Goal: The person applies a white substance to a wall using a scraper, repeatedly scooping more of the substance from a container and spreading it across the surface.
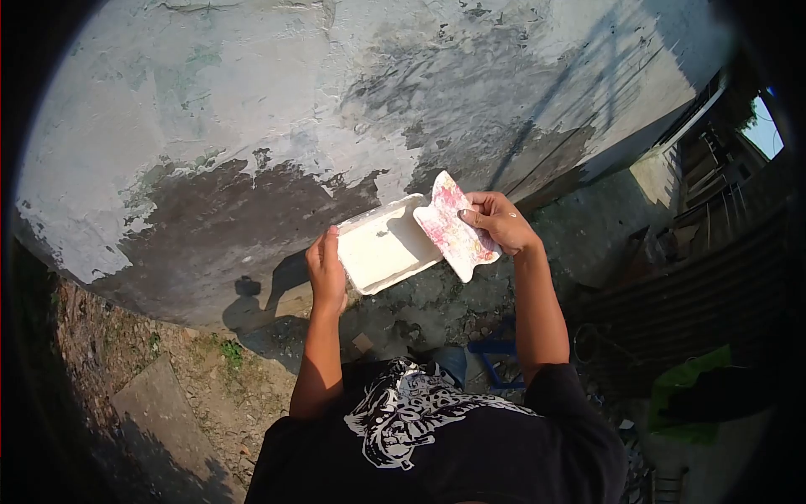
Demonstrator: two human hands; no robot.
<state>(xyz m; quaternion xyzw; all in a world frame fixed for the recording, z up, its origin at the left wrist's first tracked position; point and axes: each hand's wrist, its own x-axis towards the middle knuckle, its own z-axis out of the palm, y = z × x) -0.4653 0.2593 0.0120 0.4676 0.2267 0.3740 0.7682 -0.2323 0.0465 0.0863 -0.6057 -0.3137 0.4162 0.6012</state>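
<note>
A white rectangular tray (378, 252) with a raised rim is tilted in front of the wall. My left hand (327, 267) grips its left end, thumb on the rim. My right hand (497, 222) pinches a flat white piece with pink floral markings and wavy edges (453, 227), thumb on its face. That piece overlaps the right end of the tray; whether the two touch I cannot tell. The inside of the tray is pale, with a shadow across its right part and a small dark spot near the top.
A wall (235, 84) with peeling white paint and grey patches fills the upper view. Below are a blue frame (495, 346), rubble ground (197, 395) and a flat slab (168, 416). Corrugated sheeting (697, 311) and green material (693, 395) lie at the right.
</note>
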